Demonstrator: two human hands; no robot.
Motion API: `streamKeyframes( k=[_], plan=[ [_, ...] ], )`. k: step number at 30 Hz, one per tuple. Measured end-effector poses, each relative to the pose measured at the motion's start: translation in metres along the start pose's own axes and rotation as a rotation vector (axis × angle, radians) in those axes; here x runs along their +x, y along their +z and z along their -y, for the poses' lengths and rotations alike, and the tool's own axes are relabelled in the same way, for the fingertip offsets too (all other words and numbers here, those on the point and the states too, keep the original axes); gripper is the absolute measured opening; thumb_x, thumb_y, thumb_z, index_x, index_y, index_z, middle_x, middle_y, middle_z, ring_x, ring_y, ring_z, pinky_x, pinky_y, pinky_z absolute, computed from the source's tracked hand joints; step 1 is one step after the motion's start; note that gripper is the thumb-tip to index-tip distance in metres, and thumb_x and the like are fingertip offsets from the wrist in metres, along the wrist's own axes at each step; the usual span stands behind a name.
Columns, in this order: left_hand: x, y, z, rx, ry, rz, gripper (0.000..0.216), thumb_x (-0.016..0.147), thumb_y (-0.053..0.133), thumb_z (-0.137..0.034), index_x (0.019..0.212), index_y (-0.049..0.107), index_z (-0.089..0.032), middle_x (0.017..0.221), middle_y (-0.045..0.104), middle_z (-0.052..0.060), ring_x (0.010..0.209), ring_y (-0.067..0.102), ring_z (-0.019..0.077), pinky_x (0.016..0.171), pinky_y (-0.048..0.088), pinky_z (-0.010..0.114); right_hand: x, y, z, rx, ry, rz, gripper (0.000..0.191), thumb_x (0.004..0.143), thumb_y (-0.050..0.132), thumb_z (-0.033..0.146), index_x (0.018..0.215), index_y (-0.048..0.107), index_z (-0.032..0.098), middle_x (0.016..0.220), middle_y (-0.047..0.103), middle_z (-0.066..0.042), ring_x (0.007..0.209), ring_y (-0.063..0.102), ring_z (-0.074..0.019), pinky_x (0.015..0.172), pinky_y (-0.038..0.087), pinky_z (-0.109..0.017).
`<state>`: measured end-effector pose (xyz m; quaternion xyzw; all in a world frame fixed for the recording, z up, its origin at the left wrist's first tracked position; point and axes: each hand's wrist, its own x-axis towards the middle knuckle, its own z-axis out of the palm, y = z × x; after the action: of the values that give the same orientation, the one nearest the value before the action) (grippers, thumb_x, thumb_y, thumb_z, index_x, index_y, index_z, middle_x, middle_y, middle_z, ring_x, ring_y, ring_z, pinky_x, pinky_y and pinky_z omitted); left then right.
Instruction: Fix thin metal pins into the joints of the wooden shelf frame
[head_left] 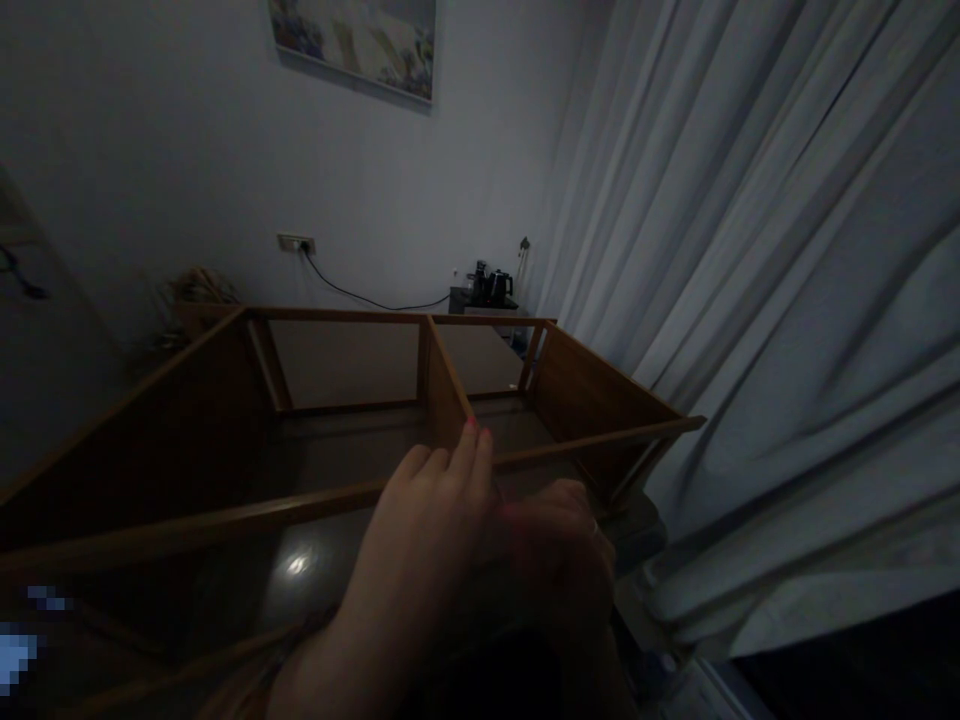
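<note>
Fingers (465, 460) of the left hand (427, 530) are resting over the wooden frame (262, 512) where its divider (444, 385) is meeting the front rail (600, 440); the right hand (559, 540) is curling beside them (whether either is gripping, I cannot tell), and a curtain (750, 300) is hanging rightward.

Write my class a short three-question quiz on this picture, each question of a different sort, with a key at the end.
1. True or false: the curtain hangs on the right side of the view.
2. Which is nearest the divider of the wooden frame?
A) The left hand
B) The right hand
C) The kettle
3. Fill in the missing word: the dark cord runs to a ____ on the wall.

Key:
1. True.
2. A; its fingertips are at the divider's near end.
3. Socket.
</note>
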<state>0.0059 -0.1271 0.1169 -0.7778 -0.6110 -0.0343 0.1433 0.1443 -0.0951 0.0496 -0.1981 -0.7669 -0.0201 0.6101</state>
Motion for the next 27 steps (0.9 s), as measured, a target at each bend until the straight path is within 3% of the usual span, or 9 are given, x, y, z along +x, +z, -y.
streamKeyframes(
  k=[4,8,12,17,21,27],
  plan=[
    [0.0,0.0,0.0,-0.009,0.012,-0.006,0.051,0.087,0.06,-0.01,0.137,0.056,-0.005,0.144,0.053,0.019,0.098,0.075,0.0265,0.082,0.062,0.037,-0.003,-0.009,-0.003,0.002,-0.042,0.078,0.016,0.094,0.059,0.015,0.107,0.064,0.022,0.08,0.068,0.0,0.074,0.062,-0.0135,0.06,0.05,-0.025],
    [-0.001,-0.001,0.0,0.001,0.011,-0.023,0.052,0.086,0.058,-0.01,0.138,0.056,-0.004,0.143,0.055,0.018,0.095,0.075,0.0261,0.081,0.061,0.037,-0.008,-0.017,-0.008,-0.014,-0.071,0.141,0.028,0.094,0.059,0.008,0.118,0.063,0.023,0.089,0.072,-0.001,0.081,0.064,-0.0131,0.069,0.056,-0.025],
    [-0.001,0.001,-0.001,0.017,0.014,-0.022,0.053,0.086,0.057,-0.008,0.138,0.055,-0.004,0.144,0.054,0.019,0.092,0.075,0.0253,0.079,0.061,0.037,-0.008,-0.026,-0.013,-0.041,-0.088,0.182,0.028,0.097,0.056,0.01,0.118,0.065,0.024,0.093,0.075,-0.001,0.086,0.065,-0.0134,0.073,0.057,-0.026],
    [-0.003,0.005,-0.001,0.024,0.001,-0.037,0.052,0.087,0.058,-0.01,0.139,0.055,-0.005,0.145,0.054,0.018,0.094,0.074,0.0255,0.08,0.06,0.037,-0.009,-0.026,-0.014,-0.132,-0.092,0.078,0.021,0.093,0.067,0.016,0.111,0.068,0.027,0.084,0.075,0.002,0.075,0.063,-0.0144,0.073,0.053,-0.03],
    [-0.003,0.007,-0.001,0.016,-0.002,-0.092,0.049,0.09,0.058,-0.014,0.139,0.056,-0.006,0.145,0.055,0.017,0.094,0.074,0.0252,0.08,0.059,0.037,-0.008,-0.023,-0.013,-0.229,-0.129,0.01,0.004,0.092,0.069,0.02,0.093,0.067,0.022,0.072,0.071,0.003,0.067,0.059,-0.0131,0.068,0.048,-0.03],
    [-0.003,0.01,0.0,0.024,0.015,-0.13,0.05,0.086,0.059,-0.01,0.135,0.059,-0.005,0.141,0.059,0.017,0.085,0.074,0.0238,0.075,0.059,0.036,-0.001,-0.012,-0.004,-0.231,-0.108,0.039,0.024,0.092,0.059,0.013,0.071,0.052,0.022,0.058,0.061,0.005,0.061,0.052,-0.012,0.064,0.041,-0.028]
  ],
)
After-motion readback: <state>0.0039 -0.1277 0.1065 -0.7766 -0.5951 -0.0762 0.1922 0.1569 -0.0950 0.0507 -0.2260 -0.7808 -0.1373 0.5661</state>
